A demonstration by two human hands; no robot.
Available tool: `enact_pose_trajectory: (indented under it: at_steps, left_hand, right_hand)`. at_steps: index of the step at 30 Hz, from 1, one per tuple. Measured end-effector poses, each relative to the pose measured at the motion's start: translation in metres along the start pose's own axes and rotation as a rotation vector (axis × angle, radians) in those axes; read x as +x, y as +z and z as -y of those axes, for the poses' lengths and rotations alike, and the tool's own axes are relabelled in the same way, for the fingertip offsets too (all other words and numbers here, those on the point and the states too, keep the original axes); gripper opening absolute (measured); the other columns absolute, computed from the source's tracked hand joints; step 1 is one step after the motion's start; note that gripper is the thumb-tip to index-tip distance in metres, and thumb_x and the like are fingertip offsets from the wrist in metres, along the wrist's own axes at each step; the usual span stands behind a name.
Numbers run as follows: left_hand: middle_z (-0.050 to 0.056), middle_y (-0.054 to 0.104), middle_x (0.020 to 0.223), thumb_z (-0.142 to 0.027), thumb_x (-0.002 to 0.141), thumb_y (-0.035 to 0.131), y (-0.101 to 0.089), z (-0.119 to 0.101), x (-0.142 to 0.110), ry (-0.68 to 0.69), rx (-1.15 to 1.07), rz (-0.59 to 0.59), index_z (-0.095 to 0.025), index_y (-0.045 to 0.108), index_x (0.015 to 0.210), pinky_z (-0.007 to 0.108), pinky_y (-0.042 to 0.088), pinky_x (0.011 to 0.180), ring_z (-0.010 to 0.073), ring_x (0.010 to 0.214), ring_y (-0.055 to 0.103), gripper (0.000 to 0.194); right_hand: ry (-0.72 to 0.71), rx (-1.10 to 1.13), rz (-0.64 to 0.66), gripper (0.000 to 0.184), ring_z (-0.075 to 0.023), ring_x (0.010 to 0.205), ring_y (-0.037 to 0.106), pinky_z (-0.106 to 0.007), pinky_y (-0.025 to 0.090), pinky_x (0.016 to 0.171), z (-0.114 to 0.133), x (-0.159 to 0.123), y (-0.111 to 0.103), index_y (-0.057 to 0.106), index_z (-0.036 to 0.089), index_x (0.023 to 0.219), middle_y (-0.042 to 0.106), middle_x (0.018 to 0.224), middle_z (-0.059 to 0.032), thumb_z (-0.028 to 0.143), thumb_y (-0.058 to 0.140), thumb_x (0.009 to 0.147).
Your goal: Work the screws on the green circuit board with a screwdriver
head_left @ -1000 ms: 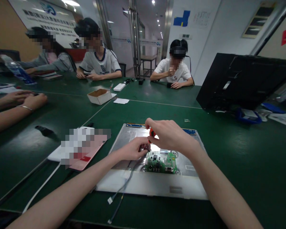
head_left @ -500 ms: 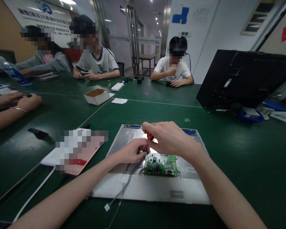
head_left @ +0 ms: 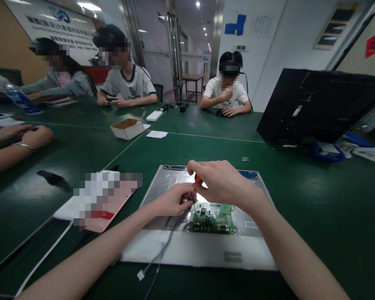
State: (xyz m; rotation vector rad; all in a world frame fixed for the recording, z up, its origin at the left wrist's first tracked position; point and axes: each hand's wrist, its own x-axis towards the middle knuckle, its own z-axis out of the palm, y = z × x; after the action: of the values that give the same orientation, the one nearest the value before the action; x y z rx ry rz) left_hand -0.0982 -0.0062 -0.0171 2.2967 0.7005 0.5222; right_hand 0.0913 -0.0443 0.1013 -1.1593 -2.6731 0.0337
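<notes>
A metal display panel [head_left: 253,200] lies flat on the green table, a green circuit board [head_left: 212,218] on its near half. My right hand [head_left: 220,181] is closed from above round the orange-and-black handle of a screwdriver [head_left: 198,179], which stands upright. Its tip is at the board's far left corner. My left hand [head_left: 175,199] rests on the panel beside that corner, fingers curled in around the screwdriver's lower end; what they pinch there is hidden. A grey cable [head_left: 162,248] with a white plug runs from the board over the panel's near edge.
Left of the panel lie a pink phone-like slab [head_left: 112,208] and white papers [head_left: 93,187]. A small open box [head_left: 128,129] stands farther back. At the right is a large black monitor [head_left: 318,108]. Another person's hands [head_left: 34,137] are at the far left, and several people sit across the table.
My hands keep nearly the same places at the board's corner, the screwdriver still upright. The view has tilted slightly. The person across the table has raised their head a little.
</notes>
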Motion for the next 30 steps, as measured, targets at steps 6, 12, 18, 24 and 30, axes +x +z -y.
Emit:
enact_pose_trajectory:
  at_steps: [6, 12, 18, 24, 30]
  left_hand:
    - [0.001, 0.058, 0.076, -0.013, 0.075, 0.054, 0.0003, -0.0024, -0.0007, -0.026, 0.026, -0.042, -0.016, 0.057, 0.083, 0.026, 0.041, 0.06, 0.0156, 0.065, 0.051, 0.009]
    - [0.002, 0.057, 0.076, -0.013, 0.076, 0.051, -0.0001, -0.0037, -0.0019, -0.048, 0.007, 0.003, -0.015, 0.057, 0.082, 0.024, 0.04, 0.058, 0.0142, 0.063, 0.05, 0.009]
    - [0.001, 0.057, 0.073, -0.016, 0.075, 0.054, -0.0001, -0.0022, -0.0003, -0.033, 0.034, -0.022, -0.016, 0.054, 0.076, 0.026, 0.041, 0.06, 0.0155, 0.064, 0.049, 0.002]
    - [0.003, 0.061, 0.083, -0.013, 0.076, 0.053, -0.0014, -0.0048, -0.0006, -0.01, 0.005, -0.019, -0.017, 0.057, 0.083, 0.028, 0.045, 0.066, 0.0176, 0.073, 0.055, 0.009]
    - [0.001, 0.058, 0.075, -0.013, 0.075, 0.053, 0.001, -0.0006, -0.0011, 0.004, 0.023, -0.035, -0.016, 0.056, 0.082, 0.026, 0.042, 0.06, 0.0157, 0.065, 0.051, 0.009]
  right_hand:
    - [0.006, 0.013, -0.011, 0.019, -0.0144, 0.067, 0.057, -0.025, 0.024, 0.05, -0.0018, 0.0014, 0.0036, 0.052, 0.02, 0.103, 0.069, 0.088, -0.0015, 0.033, 0.055, 0.089]
    - [0.103, -0.081, -0.002, 0.015, -0.0122, 0.055, 0.052, -0.027, 0.019, 0.048, 0.0001, 0.0041, 0.0038, 0.056, 0.02, 0.089, 0.065, 0.069, 0.0003, 0.035, 0.053, 0.091]
    - [-0.02, 0.012, -0.031, 0.019, -0.012, 0.062, 0.052, -0.025, 0.022, 0.047, 0.0018, -0.0003, 0.0014, 0.051, 0.018, 0.1, 0.067, 0.086, -0.0012, 0.022, 0.055, 0.083]
    - [0.015, -0.016, -0.028, 0.02, -0.0113, 0.056, 0.049, -0.025, 0.02, 0.047, 0.0012, 0.0007, 0.0017, 0.056, 0.021, 0.088, 0.064, 0.071, 0.0014, 0.041, 0.053, 0.091]
    - [0.001, -0.016, 0.005, 0.012, -0.0117, 0.058, 0.05, -0.026, 0.022, 0.048, 0.0036, -0.0025, -0.003, 0.054, 0.019, 0.096, 0.066, 0.078, -0.0003, 0.025, 0.054, 0.085]
